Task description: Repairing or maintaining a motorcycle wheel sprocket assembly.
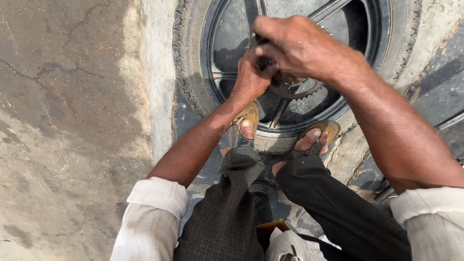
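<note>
Cracked concrete floor (63, 121) bears a wheel (290, 72) lying flat, pinned underfoot. Both hands work its sprocket (295, 89): left (251, 79) grips beside it, right (295, 46) clenches a dark tool. Judging so, steady turning force comes next.

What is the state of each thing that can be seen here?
Wheel: lying flat on the ground, tyre on.
Sprocket: on the wheel hub, partly hidden.
Left hand: gripping at the hub.
Right hand: closed around a dark tool, mostly hidden.
Sandals: worn, pressing on the tyre.
</note>
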